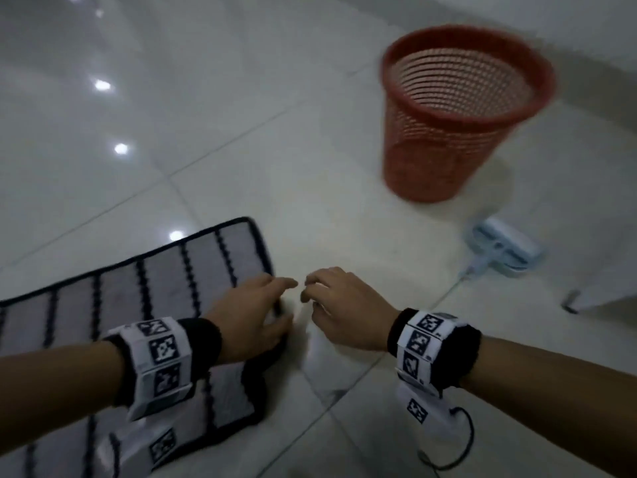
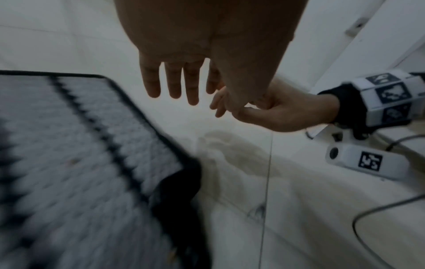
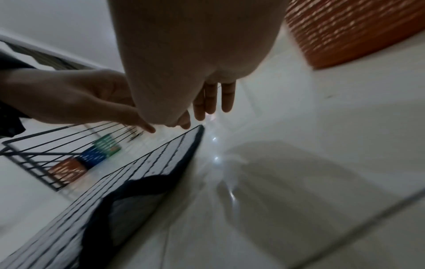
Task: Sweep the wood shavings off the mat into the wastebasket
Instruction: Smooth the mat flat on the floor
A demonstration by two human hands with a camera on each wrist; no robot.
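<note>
Glossy white floor tiles (image 1: 241, 167) carry a grey mat with black wavy stripes and dark binding (image 1: 165, 281), its near corner folded over, where the left hand (image 1: 255, 315) hovers with fingers spread, the right hand (image 1: 344, 312) loosely curled and empty beside it, the red mesh plastic wastebasket (image 1: 458, 115) well beyond.

No words, numbers or brand names can be read anywhere. The only markings are black-and-white square code patterns on the white wristbands (image 1: 162, 362) and on the small white camera housing (image 2: 365, 161) below the right wrist; they carry no legible characters.
</note>
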